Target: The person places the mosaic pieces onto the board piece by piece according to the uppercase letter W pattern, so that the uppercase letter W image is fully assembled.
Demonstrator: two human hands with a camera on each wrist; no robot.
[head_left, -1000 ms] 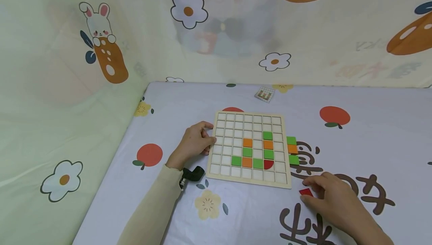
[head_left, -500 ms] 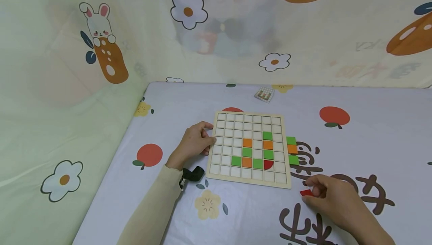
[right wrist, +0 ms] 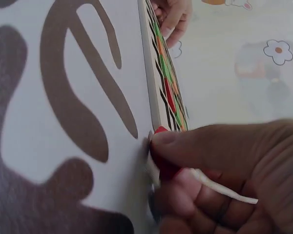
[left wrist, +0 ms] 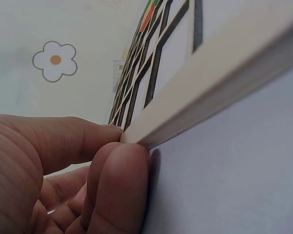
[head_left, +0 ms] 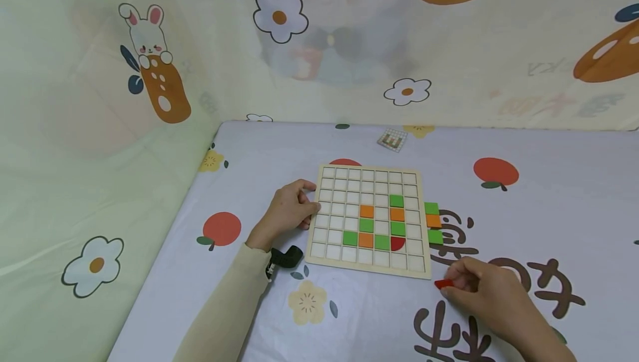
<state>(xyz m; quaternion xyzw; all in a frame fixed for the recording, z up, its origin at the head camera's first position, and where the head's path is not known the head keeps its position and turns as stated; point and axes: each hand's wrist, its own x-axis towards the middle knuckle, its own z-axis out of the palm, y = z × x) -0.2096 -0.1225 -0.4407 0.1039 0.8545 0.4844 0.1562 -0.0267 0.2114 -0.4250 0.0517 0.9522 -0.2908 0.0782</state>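
A pale wooden grid board (head_left: 366, 268) lies on the cloth, with green and orange squares and a rounded red piece (head_left: 397, 244) in its cells. My left hand (head_left: 285, 209) grips the board's left edge; the left wrist view shows thumb and fingertip against its rim (left wrist: 210, 92). Below the board's lower right corner, my right hand (head_left: 491, 295) pinches a small red tile (head_left: 442, 284) between thumb and fingers. Up close in the right wrist view, the fingers partly cover that tile (right wrist: 167, 161), so its full shape is hidden.
Beside the board's right edge lie two green squares, one upper (head_left: 431, 208) and one lower (head_left: 435, 236), with an orange square (head_left: 433, 220) between them. A small pattern card (head_left: 392, 139) rests behind the board. A printed cloth wall (head_left: 339, 46) rises at the back.
My right hand has moved slightly left with the red tile, whose angle has changed in the fingers. My left hand and the pieces on the board stay where they were.
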